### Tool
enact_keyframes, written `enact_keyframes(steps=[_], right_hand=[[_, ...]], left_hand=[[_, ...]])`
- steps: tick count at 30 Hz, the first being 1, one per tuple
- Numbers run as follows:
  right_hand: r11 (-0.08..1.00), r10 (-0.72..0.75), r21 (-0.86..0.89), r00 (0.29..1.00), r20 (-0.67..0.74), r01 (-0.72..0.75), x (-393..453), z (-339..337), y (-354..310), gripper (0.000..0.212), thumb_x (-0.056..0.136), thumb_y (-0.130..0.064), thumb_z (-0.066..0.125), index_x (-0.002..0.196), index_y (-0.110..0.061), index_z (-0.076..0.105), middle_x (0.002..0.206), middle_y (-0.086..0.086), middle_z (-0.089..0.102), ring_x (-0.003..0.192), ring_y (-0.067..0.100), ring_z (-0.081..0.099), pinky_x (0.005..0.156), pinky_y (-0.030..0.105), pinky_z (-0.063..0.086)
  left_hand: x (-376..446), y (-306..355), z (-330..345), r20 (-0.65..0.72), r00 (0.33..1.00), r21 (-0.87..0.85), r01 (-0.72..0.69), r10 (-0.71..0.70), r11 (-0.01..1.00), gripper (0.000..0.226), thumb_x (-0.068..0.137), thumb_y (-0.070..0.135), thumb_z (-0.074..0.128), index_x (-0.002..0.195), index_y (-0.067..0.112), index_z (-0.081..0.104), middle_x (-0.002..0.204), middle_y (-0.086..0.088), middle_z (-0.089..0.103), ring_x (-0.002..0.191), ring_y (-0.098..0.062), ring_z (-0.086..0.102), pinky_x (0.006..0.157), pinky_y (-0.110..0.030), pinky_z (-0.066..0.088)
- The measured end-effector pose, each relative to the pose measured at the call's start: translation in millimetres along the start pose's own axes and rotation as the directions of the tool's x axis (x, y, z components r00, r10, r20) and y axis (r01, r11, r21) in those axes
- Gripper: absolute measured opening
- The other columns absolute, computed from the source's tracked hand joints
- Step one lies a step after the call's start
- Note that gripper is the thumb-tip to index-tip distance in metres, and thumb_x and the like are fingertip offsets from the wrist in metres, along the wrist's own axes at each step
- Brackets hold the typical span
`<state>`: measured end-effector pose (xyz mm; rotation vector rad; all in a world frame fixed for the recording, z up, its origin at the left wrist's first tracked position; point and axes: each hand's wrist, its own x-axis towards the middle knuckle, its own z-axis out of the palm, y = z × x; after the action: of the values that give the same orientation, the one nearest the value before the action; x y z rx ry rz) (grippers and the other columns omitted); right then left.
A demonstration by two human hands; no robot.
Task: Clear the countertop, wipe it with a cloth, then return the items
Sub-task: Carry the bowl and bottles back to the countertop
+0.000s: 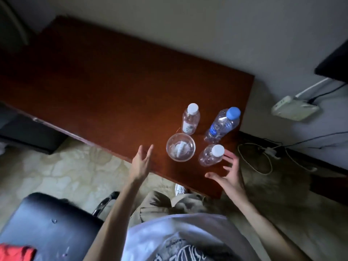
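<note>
A dark red-brown wooden countertop (116, 87) holds a cluster of items near its right front corner. A clear cup (180, 147) with white crumpled paper inside stands closest to me. Behind it is a small bottle with a white cap (190, 119). A taller bottle with a blue cap (222, 124) leans at the right edge. A short bottle with a white cap (211, 155) stands in front of it. My left hand (141, 162) hovers open just left of the cup. My right hand (228, 176) is open, fingers spread, just beside the short bottle.
A black chair seat (50, 227) sits at lower left with a red cloth (17, 251) at its corner. Cables (263, 157) and a white power strip (293, 108) lie on the floor right of the counter. A wall runs behind.
</note>
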<state>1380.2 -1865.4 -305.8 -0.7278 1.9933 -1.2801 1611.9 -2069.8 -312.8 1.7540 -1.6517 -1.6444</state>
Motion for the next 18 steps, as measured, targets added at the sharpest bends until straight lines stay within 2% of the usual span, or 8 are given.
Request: enact_keyframes(steps=[2, 5, 8, 10, 12, 14, 16, 18], right_hand=[[0.999, -0.029, 0.012, 0.998, -0.059, 0.030, 7, 8, -14, 0.116, 0.043, -0.060, 0.087, 0.138, -0.016, 0.034, 0.141, -0.010, 0.044, 0.128, 0.003, 0.046, 0.099, 0.025, 0.042], [0.999, -0.018, 0.032, 0.993, -0.117, 0.022, 10, 22, -27, 0.107, 0.044, -0.042, 0.093, 0.135, -0.017, 0.042, 0.136, -0.009, 0.050, 0.123, 0.005, 0.051, 0.099, 0.025, 0.047], [0.996, 0.066, 0.063, 0.978, -0.196, -0.055, 10, 38, -33, 0.097, 0.047, -0.019, 0.096, 0.132, -0.018, 0.047, 0.128, -0.001, 0.057, 0.113, 0.010, 0.057, 0.094, 0.017, 0.047], [0.995, 0.091, 0.062, 0.961, -0.260, -0.077, 8, 47, -34, 0.089, 0.050, -0.019, 0.096, 0.126, -0.018, 0.051, 0.118, 0.002, 0.062, 0.107, 0.010, 0.061, 0.090, 0.014, 0.045], [0.989, 0.145, 0.077, 0.939, -0.313, -0.127, 8, 52, -38, 0.079, 0.054, -0.022, 0.094, 0.121, -0.016, 0.053, 0.109, -0.001, 0.065, 0.098, 0.000, 0.062, 0.086, 0.010, 0.044], [0.979, 0.202, 0.102, 0.901, -0.383, -0.176, 3, 59, -41, 0.078, 0.057, -0.033, 0.092, 0.122, -0.015, 0.052, 0.107, -0.002, 0.065, 0.096, -0.001, 0.061, 0.086, 0.012, 0.046], [0.977, 0.212, 0.114, 0.871, -0.443, -0.180, -4, 61, -37, 0.080, 0.055, -0.043, 0.090, 0.121, -0.018, 0.053, 0.107, -0.002, 0.066, 0.098, 0.007, 0.063, 0.089, 0.022, 0.050], [0.973, 0.231, 0.140, 0.841, -0.490, -0.186, -14, 60, -32, 0.080, 0.054, -0.047, 0.089, 0.120, -0.020, 0.053, 0.108, -0.002, 0.066, 0.100, 0.011, 0.065, 0.091, 0.031, 0.053]], left_hand=[[19, 12, 11, 0.100, 0.995, 0.131, -0.005, -0.008, 0.991, 0.061, 0.078, 0.082, 0.043, 0.110, 0.032, 0.051, 0.116, -0.011, 0.069, 0.097, -0.034, 0.070, 0.081, -0.055, 0.058], [30, 29, 29, 0.203, 0.979, 0.170, -0.044, 0.008, 0.985, 0.041, 0.086, 0.073, 0.041, 0.091, 0.032, 0.046, 0.104, -0.010, 0.066, 0.088, -0.034, 0.070, 0.072, -0.057, 0.059], [41, 30, 40, 0.325, 0.945, 0.193, -0.043, -0.023, 0.980, 0.039, 0.088, 0.069, 0.042, 0.093, 0.031, 0.045, 0.099, -0.010, 0.067, 0.080, -0.035, 0.073, 0.067, -0.052, 0.060], [32, 44, 45, 0.319, 0.948, 0.179, -0.036, -0.023, 0.983, 0.052, 0.087, 0.067, 0.047, 0.102, 0.018, 0.045, 0.090, -0.003, 0.064, 0.069, -0.026, 0.072, 0.060, -0.040, 0.059], [28, 48, 48, 0.307, 0.952, 0.155, -0.056, 0.006, 0.986, 0.040, 0.099, 0.046, 0.043, 0.108, 0.006, 0.044, 0.089, -0.004, 0.058, 0.070, -0.018, 0.069, 0.053, -0.031, 0.058], [34, 39, 51, 0.306, 0.952, 0.139, -0.022, -0.022, 0.990, 0.037, 0.103, 0.038, 0.035, 0.124, 0.009, 0.044, 0.109, -0.015, 0.061, 0.094, -0.027, 0.071, 0.071, -0.043, 0.062], [41, 32, 55, 0.320, 0.948, 0.153, -0.040, -0.011, 0.987, 0.030, 0.101, 0.042, 0.036, 0.115, 0.016, 0.047, 0.107, -0.010, 0.063, 0.097, -0.035, 0.068, 0.079, -0.051, 0.058], [37, 40, 54, 0.294, 0.955, 0.178, -0.091, 0.036, 0.980, 0.023, 0.104, 0.035, 0.036, 0.102, 0.014, 0.045, 0.096, -0.004, 0.061, 0.090, -0.028, 0.065, 0.076, -0.039, 0.053]])
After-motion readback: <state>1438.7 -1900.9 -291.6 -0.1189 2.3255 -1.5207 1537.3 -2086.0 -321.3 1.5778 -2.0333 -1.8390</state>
